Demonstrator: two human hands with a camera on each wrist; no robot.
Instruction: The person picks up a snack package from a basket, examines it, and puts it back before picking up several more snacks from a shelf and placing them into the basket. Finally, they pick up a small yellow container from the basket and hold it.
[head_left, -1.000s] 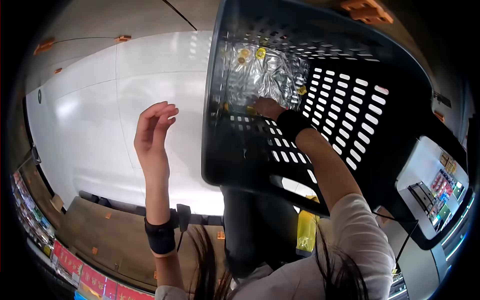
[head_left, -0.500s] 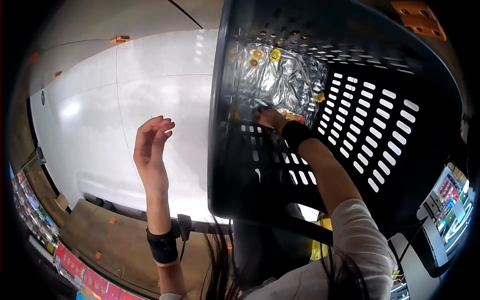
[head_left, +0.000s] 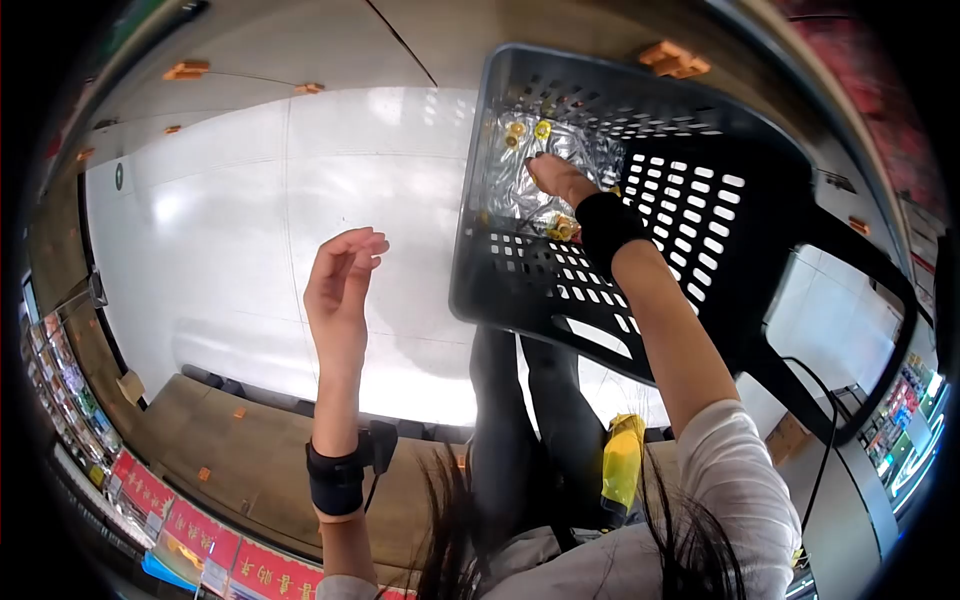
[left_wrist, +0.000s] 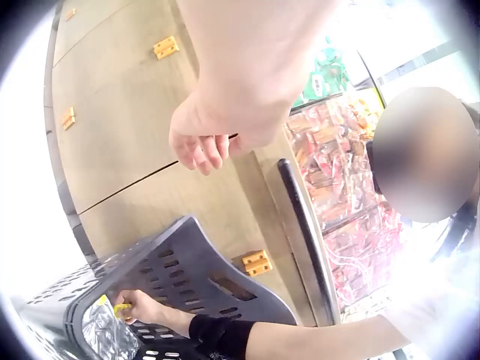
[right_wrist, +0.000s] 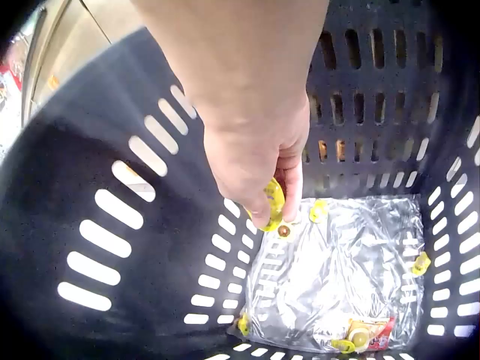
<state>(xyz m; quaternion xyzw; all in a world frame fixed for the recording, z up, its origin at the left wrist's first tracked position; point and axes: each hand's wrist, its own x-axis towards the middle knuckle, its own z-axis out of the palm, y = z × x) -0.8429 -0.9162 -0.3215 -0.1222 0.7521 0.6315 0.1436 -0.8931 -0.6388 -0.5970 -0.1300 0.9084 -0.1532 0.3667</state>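
Observation:
My right hand reaches into a dark grey plastic shopping basket with slotted walls. Between thumb and fingers it pinches a small yellow-wrapped packet, held above the basket's bottom. Crinkled silvery film covers that bottom. On it lie other small yellow pieces, a round brownish-gold piece beneath the fingertips, and a red and yellow packet along one edge. My left hand is raised left of the basket, fingers loosely bent and holding nothing.
A pale, shiny floor spreads left of the basket. Wooden cabinet panels with orange hinges border it. A yellow bag is beside my legs. Stocked shelves stand at the lower left.
My right hand has come away from the basket's near side toward the silvery film's middle, with a yellow packet now visible in it. The basket looks smaller in the head view. My left hand keeps its pose.

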